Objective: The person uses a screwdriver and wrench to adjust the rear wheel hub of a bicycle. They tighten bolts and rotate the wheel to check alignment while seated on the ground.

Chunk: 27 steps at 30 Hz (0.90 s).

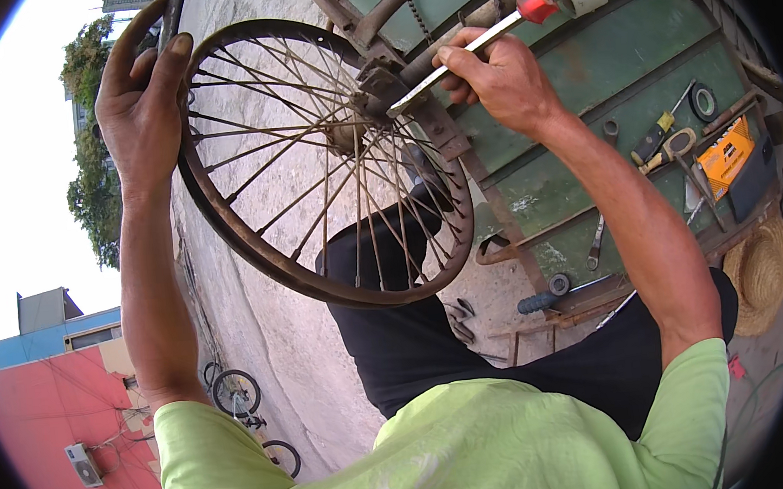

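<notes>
Green metal panel (572,70): the biggest thing from where I stand, ribbed, with tools lying about its right and lower parts.
Spoked wheel (343,139): left of the panel and in front of the person, leaning, its centre beside a rusty bracket (384,85).
Left hand (140,117): raised at the wheel's upper-left edge, thumb and fingers curled round a dark band (173,14); whether that is part of the rim, I cannot tell.
Right hand (509,80): closed round a long silver tool (503,29), over the panel.
Straw hat (760,275): at the far right, below the panel's corner.
Silver tool: slanted, its red piece toward the upper right, its lower tip over the bracket; I cannot make out whether they touch.
Orange box (726,157): among the tools on the right.
Small spanner (595,243): lower on the panel, left of the right forearm.
Tape roll (702,101): above the orange box.
</notes>
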{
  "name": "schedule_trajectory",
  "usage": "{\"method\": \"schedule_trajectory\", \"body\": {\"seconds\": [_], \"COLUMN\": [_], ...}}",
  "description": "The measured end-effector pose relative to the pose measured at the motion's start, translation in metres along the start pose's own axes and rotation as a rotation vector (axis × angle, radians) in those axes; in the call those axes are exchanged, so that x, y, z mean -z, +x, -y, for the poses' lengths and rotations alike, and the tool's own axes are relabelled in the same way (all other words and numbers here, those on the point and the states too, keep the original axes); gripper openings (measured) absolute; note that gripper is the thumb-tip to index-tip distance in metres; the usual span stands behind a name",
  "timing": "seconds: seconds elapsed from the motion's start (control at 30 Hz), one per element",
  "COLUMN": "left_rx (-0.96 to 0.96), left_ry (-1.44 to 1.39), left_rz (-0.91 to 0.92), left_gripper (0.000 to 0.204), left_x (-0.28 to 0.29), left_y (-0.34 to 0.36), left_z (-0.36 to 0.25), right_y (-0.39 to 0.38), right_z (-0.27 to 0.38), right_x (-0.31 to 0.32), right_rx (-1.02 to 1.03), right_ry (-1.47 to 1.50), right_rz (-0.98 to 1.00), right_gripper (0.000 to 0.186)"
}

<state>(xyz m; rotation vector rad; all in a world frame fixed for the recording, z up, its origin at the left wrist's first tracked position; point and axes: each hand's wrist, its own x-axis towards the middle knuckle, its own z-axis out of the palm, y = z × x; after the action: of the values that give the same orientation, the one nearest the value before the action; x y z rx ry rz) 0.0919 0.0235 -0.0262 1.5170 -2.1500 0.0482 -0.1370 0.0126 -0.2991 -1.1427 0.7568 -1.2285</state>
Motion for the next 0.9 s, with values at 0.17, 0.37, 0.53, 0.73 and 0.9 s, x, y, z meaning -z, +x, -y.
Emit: {"method": "schedule_trajectory", "body": {"seconds": [0.17, 0.37, 0.53, 0.73, 0.9], "left_rx": [0.048, -0.026, -0.012, -0.028, -0.034], "left_ry": [-0.188, -0.083, -0.026, 0.055, 0.102], "left_rz": [0.088, 0.104, 0.173, 0.194, 0.210], "left_gripper": [0.053, 0.053, 0.048, 0.051, 0.053], "left_x": [0.002, -0.009, -0.006, -0.003, -0.005], "left_y": [-0.057, -0.061, -0.043, -0.025, -0.009], "left_z": [-0.027, -0.027, -0.023, -0.005, 0.006], "right_y": [0.001, -0.001, 0.000, 0.000, -0.001], "right_z": [-0.003, -0.014, -0.023, -0.027, -0.028], "right_x": [0.000, -0.010, -0.016, -0.016, -0.016], "right_rx": [-0.004, -0.022, -0.059, -0.046, -0.031], "right_ry": [-0.024, -0.075, -0.037, -0.021, -0.028], "right_rz": [0.024, 0.019, 0.027, 0.041, 0.050], "right_gripper": [0.031, 0.032, 0.030, 0.031, 0.032]}}
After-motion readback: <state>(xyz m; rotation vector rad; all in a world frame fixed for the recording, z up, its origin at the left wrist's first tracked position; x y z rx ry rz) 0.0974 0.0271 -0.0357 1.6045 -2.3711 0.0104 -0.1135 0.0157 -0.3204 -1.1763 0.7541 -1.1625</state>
